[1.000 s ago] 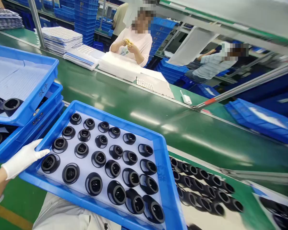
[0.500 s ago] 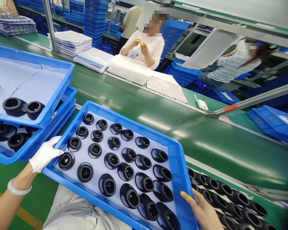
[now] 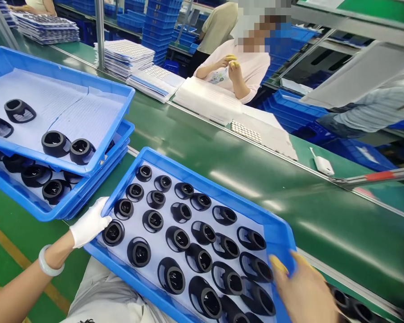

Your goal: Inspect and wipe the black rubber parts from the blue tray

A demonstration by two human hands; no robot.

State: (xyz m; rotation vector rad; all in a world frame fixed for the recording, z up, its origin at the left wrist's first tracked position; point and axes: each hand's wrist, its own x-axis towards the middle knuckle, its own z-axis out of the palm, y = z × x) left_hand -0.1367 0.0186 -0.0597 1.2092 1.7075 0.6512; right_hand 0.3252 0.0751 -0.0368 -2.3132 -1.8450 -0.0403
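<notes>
A blue plastic tray [image 3: 188, 168] lies tilted in front of me, lined with a white sheet and carrying several rows of black ring-shaped parts [image 3: 154, 220]. My left hand [image 3: 90, 223], in a white glove, grips the tray's left rim with the thumb on the inner side. At the right rim is my right hand [image 3: 306, 287], bare with yellow finger covers, somewhat blurred. Its thumb reaches inside the wall and its fingers close over the edge. The tray's near right corner runs out of the picture.
At left, stacked blue trays [image 3: 104, 96] hold more black parts. Beyond a green work surface [image 3: 249, 188], a co-worker [image 3: 235, 67] sits behind white sheets [image 3: 208, 101]. Black parts [image 3: 353, 305] lie at lower right. A metal post [image 3: 100, 36] and slanted bar [image 3: 390, 175] edge the bench.
The view has swung, so the scene sits further right. My right hand now sits nearer the tray's far right corner. Both hands stay on the tray.
</notes>
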